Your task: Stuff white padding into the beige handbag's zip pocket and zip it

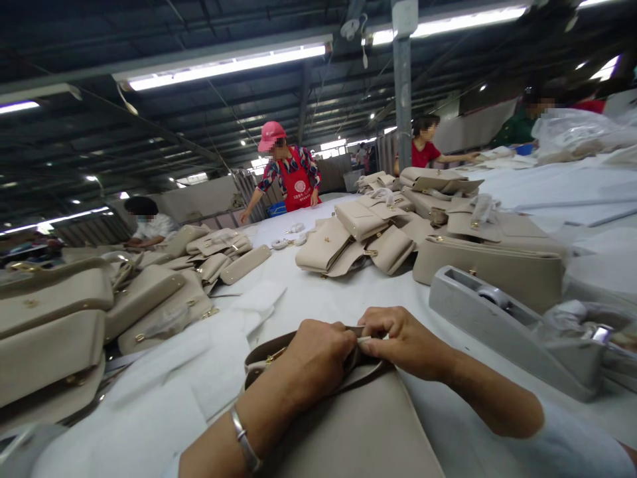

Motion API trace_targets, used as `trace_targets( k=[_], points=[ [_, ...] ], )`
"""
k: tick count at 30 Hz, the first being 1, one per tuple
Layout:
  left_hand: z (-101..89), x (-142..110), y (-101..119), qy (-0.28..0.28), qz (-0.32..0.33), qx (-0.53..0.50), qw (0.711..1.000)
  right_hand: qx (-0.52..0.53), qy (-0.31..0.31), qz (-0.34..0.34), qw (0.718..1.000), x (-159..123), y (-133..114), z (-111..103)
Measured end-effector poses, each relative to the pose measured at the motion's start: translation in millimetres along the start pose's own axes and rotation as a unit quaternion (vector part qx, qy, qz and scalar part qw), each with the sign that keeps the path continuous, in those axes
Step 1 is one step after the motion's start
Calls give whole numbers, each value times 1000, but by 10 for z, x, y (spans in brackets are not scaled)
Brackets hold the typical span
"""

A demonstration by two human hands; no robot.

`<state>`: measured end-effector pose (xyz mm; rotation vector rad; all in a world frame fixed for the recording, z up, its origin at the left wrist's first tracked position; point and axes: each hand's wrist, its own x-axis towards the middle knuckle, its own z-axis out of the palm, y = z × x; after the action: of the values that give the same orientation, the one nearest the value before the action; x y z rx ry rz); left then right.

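A beige handbag (363, 425) lies flat on the white table (343, 299) right in front of me. My left hand (316, 358) is closed in a fist over the bag's top edge, beside a gold metal fitting (275, 357). My right hand (403, 342) is closed too, pinching the same top edge next to the left hand. A silver bangle (245, 439) sits on my left wrist. What the fingers pinch at the edge is hidden between the two hands.
A grey tape dispenser (517, 328) stands at the right. Piles of beige handbags lie at the left (54, 325) and across the middle (368, 236). White paper sheets (199, 372) lie at the left. Several other people work at the far side, one in a red apron (293, 176).
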<state>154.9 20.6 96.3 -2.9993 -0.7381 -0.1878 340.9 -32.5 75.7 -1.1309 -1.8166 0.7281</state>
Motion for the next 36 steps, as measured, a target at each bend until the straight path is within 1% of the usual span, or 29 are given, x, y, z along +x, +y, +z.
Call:
trace_targets(
  k=[3,6,8,9,10,12,14,15,16,17,19,20,22,24,25,26,28,29,31,33,36],
  points=[
    [-9,-2,42,4,0,2,1000,22,-11,8,1000,6,25,-12],
    [-65,-44,86,17,-25,-3,1000,58,10,43,997,17,81,2],
    [-145,-110,80,16,-24,-42,999,76,21,56,995,16,100,23],
    [-194,-162,55,27,-24,-69,997,75,24,54,995,10,97,34],
    [-244,-231,12,54,-29,-98,993,66,28,47,996,2,85,45],
    [-329,-429,-119,144,-60,-154,976,20,44,22,999,-18,41,64],
    [-367,-704,-274,228,-111,-209,944,-52,68,-14,996,-30,-8,80],
    [-361,-859,-343,245,-137,-235,931,-88,73,-34,993,-29,-25,87],
    [-340,-1015,-398,243,-159,-256,922,-120,68,-54,989,-21,-34,94],
    [-305,-1161,-438,226,-180,-272,918,-143,55,-73,985,-7,-38,102],
    [-212,-1386,-472,177,-211,-301,913,-178,28,-101,978,35,-35,122],
    [-163,-1452,-473,158,-222,-314,910,-195,22,-111,974,57,-38,137],
    [-78,-1487,-463,146,-235,-333,901,-236,33,-132,962,94,-75,181],
    [-15,-1417,-457,149,-244,-343,895,-275,46,-163,947,111,-170,252],
    [10,-1362,-458,148,-249,-350,891,-287,38,-181,940,112,-238,298],
    [33,-1304,-463,147,-253,-360,886,-297,19,-198,934,110,-314,351],
    [77,-1206,-478,150,-259,-384,873,-319,-42,-219,921,104,-463,464],
    [98,-1173,-486,156,-258,-396,867,-335,-72,-219,914,105,-527,518],
    [130,-1147,-500,168,-244,-415,860,-374,-105,-202,899,127,-612,608],
    [145,-1156,-510,176,-222,-422,861,-408,-117,-180,887,176,-640,668],
    [149,-1188,-525,197,-184,-418,868,-446,-126,-159,872,277,-610,716]
  ],
)
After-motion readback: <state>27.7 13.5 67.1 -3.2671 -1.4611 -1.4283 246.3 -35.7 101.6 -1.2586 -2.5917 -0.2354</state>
